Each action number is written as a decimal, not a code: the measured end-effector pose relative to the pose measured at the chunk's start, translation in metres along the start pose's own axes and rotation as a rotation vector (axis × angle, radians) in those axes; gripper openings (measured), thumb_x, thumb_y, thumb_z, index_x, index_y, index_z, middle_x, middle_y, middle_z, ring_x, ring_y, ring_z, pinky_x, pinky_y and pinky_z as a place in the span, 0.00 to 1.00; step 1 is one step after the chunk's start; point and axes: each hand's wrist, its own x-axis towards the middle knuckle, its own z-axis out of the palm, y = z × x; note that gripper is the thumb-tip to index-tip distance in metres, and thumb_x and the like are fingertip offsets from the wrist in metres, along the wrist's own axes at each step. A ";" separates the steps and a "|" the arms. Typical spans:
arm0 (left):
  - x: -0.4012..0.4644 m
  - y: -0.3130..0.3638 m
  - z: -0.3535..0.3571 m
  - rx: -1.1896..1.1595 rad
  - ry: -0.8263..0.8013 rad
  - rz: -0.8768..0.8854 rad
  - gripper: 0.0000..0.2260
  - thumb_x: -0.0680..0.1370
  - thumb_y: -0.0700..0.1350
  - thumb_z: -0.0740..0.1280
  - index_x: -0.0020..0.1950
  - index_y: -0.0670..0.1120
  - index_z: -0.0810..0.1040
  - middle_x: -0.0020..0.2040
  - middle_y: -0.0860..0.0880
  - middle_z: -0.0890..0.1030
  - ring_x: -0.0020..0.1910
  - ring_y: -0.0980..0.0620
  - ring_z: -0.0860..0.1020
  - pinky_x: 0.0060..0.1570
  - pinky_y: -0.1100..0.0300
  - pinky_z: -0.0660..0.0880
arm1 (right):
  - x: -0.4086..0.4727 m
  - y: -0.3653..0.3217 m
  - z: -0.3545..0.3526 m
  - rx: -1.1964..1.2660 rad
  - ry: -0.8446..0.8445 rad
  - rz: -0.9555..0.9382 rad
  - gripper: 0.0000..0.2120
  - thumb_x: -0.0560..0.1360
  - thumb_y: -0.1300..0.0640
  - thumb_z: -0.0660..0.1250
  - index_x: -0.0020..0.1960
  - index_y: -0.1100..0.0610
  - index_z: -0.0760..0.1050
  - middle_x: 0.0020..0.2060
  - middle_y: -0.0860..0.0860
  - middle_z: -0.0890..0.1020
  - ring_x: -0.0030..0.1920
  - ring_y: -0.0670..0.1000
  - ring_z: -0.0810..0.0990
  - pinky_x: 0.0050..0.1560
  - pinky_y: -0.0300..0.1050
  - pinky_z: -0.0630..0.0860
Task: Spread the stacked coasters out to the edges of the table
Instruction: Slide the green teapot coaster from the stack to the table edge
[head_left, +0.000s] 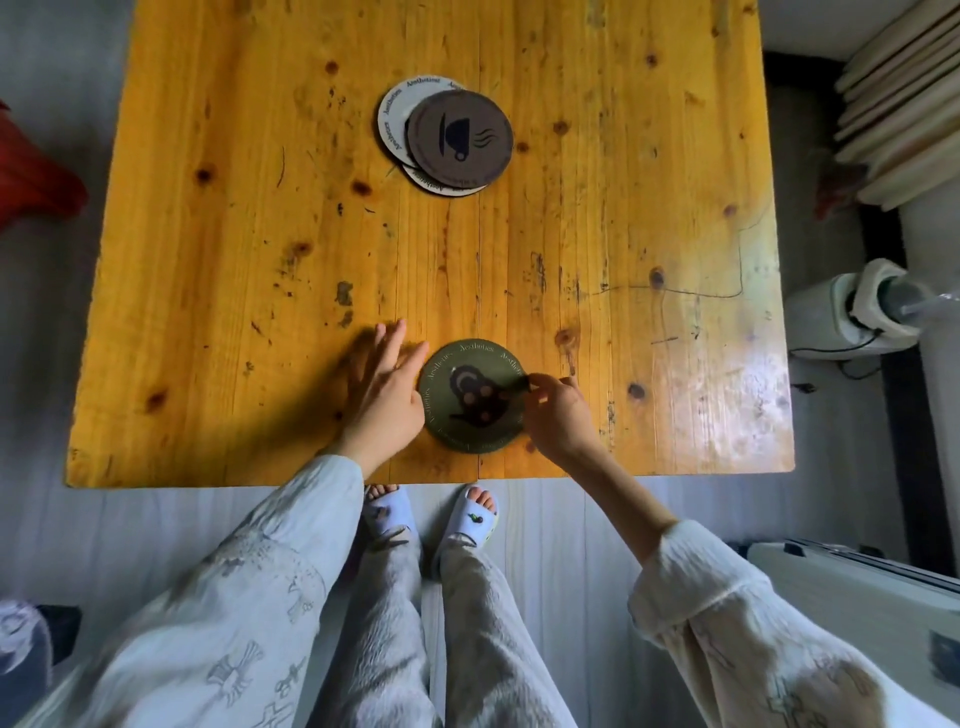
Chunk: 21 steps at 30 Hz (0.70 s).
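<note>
A green coaster (470, 396) lies flat near the front edge of the bench (218, 260), right in front of the person. The left hand (387, 392) rests beside its left rim, fingers spread and flat on the wood, gripping nothing. The right hand (558, 410) sits at the right rim with fingertips pinched on the coaster's edge, so it seems to be setting this one into place or nudging it.

The stack (447, 136) sits well apart, toward the far middle of the bench: a brown coaster (460, 137) on top, with white ones (394, 115) fanned out beneath it. How many remain below I cannot tell.

So the step in hand looks like placing the first coaster at the near edge. No other coaster lies at an edge, and most of the job seems left. The next move likely calls for letting go, reaching across to the stack, and lifting off the brown top piece without dragging the ones under it, then carrying it to another side.

Writing reads "Aesthetics" around the green rim and on the white coasters. The brown one shows a steaming cup; the green one shows a dark teapot-like figure.
</note>
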 end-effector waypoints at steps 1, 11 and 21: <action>-0.005 0.000 0.000 -0.058 0.065 -0.026 0.26 0.75 0.33 0.55 0.72 0.48 0.59 0.76 0.49 0.52 0.76 0.48 0.48 0.74 0.45 0.50 | 0.000 0.001 -0.001 -0.004 0.018 0.002 0.17 0.79 0.64 0.52 0.66 0.63 0.69 0.60 0.64 0.73 0.56 0.64 0.77 0.54 0.59 0.77; -0.044 0.008 0.023 -0.801 -0.010 -0.381 0.25 0.76 0.33 0.52 0.71 0.51 0.62 0.70 0.48 0.67 0.62 0.55 0.68 0.68 0.48 0.66 | 0.007 -0.009 -0.006 -0.086 -0.011 -0.077 0.18 0.79 0.63 0.52 0.68 0.59 0.68 0.62 0.61 0.69 0.56 0.63 0.74 0.40 0.49 0.79; -0.032 0.006 0.002 -0.884 -0.037 -0.378 0.21 0.78 0.35 0.52 0.70 0.50 0.64 0.70 0.48 0.67 0.65 0.53 0.67 0.61 0.56 0.68 | -0.014 -0.008 0.000 0.057 -0.024 0.033 0.19 0.75 0.70 0.51 0.62 0.64 0.72 0.56 0.66 0.76 0.59 0.64 0.71 0.54 0.58 0.75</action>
